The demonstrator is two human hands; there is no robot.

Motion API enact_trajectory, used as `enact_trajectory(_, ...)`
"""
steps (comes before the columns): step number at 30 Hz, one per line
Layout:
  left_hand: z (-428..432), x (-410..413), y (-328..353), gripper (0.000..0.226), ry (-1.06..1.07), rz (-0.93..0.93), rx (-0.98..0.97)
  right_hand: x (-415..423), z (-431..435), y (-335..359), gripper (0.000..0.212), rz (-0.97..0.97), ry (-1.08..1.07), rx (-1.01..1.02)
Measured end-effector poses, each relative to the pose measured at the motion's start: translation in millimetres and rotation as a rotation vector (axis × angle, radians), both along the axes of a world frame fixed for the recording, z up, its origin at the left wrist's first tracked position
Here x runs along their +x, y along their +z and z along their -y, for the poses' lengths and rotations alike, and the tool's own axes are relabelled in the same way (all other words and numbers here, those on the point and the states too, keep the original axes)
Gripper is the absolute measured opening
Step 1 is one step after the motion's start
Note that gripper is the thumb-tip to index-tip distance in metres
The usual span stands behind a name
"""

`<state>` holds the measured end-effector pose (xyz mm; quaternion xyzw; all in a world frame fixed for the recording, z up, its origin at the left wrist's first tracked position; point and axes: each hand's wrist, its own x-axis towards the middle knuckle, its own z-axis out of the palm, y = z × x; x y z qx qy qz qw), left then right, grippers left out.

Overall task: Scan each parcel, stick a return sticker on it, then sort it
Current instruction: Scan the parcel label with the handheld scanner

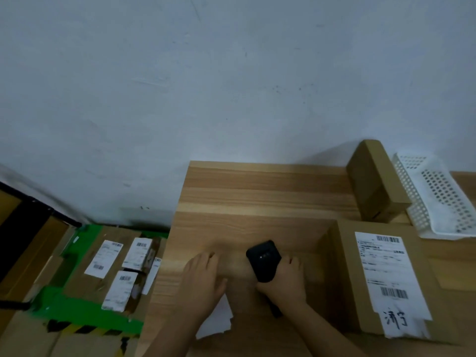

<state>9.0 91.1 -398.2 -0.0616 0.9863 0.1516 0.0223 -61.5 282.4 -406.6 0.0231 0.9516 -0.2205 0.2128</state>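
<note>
In the head view, a black handheld scanner [262, 261] is gripped in the right hand [284, 279] with the fingers curled closed around its lower body, while the left hand [203, 276] lies palm down with fingers loosely spread, holding nothing, on the wooden tabletop [257, 197] over a white sheet of paper [219, 320] near the front edge. The large brown cardboard parcel with a white shipping label [386, 274] stands at the right front of the tabletop, just beside the right hand and apart from both. It is judged stiff, boxy, perhaps moderately heavy, and best taken by two opposite side walls, the label left uncovered.
</note>
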Motion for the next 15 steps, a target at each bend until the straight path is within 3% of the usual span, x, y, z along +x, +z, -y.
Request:
enact_trajectory(4,-11,-24,20,0.073,-0.067,-0.147,-0.011,-18,-7,34,0.065,-0.194,-0.003,-0.047)
enact_trajectory(11,-76,-66,82,0.056,-0.113,-0.325,-0.077,-57,-64,103,0.067,-0.436,-0.011,-0.177)
enact_trajectory(15,-135,-82,104,0.055,-0.113,-0.339,-0.087,-75,-126,123,0.082,-0.591,0.032,-0.207)
